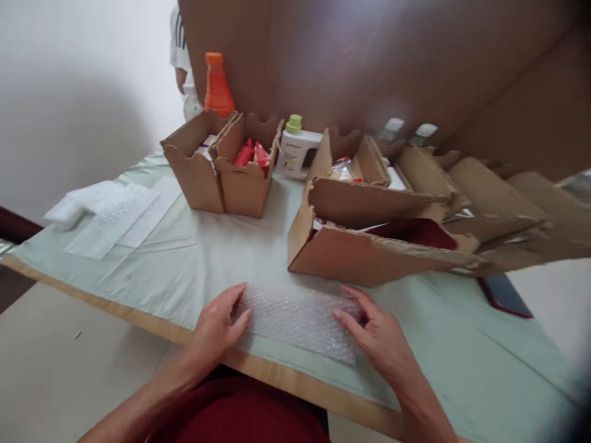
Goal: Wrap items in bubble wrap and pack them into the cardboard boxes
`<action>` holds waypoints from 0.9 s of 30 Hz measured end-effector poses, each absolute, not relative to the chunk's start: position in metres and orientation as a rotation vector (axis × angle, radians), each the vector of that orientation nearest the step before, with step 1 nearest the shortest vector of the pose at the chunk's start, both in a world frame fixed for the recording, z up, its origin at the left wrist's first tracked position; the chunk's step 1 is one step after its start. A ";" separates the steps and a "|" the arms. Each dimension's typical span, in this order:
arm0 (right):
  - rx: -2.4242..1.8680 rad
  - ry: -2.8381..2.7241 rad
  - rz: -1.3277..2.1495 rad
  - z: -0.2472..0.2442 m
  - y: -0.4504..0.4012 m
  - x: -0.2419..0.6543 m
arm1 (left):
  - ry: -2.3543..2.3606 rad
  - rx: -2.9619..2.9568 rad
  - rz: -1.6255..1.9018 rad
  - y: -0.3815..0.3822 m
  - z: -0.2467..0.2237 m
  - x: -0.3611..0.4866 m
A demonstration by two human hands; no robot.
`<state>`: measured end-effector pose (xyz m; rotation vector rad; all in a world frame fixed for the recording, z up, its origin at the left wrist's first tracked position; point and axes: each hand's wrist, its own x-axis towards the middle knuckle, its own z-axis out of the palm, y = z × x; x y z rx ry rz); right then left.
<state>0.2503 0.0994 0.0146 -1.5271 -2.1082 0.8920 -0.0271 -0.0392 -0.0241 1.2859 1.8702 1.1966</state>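
Observation:
A sheet of clear bubble wrap [295,317] lies flat near the front edge of the cloth-covered table [221,246]. My left hand [224,320] is at the sheet's left end, its thumb and fingers apart. At the right end is my right hand [372,326], with thumb and fingers spread over the wrap's edge. Both hands touch or nearly touch the sheet, and neither grips it visibly. Behind the sheet stands a long cardboard box [351,252] with dark red material [415,234] inside.
Two cardboard bins [244,194] hold packets, beside a white bottle with a green cap [295,151]. An orange bottle [218,86] stands behind. More bubble wrap [113,221] lies left. More bins [498,191] line the right. A person's sleeve [179,43] shows at the back.

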 end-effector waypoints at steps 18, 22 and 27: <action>-1.498 -1.794 0.845 -0.017 0.168 0.306 | 1.646 1.556 1.217 0.096 -0.024 0.024; -1.495 -1.771 0.820 -0.018 0.166 0.302 | 1.644 1.546 1.247 0.106 -0.025 0.019; -1.502 -1.755 0.794 -0.015 0.168 0.298 | 1.626 1.533 1.212 0.096 -0.043 0.017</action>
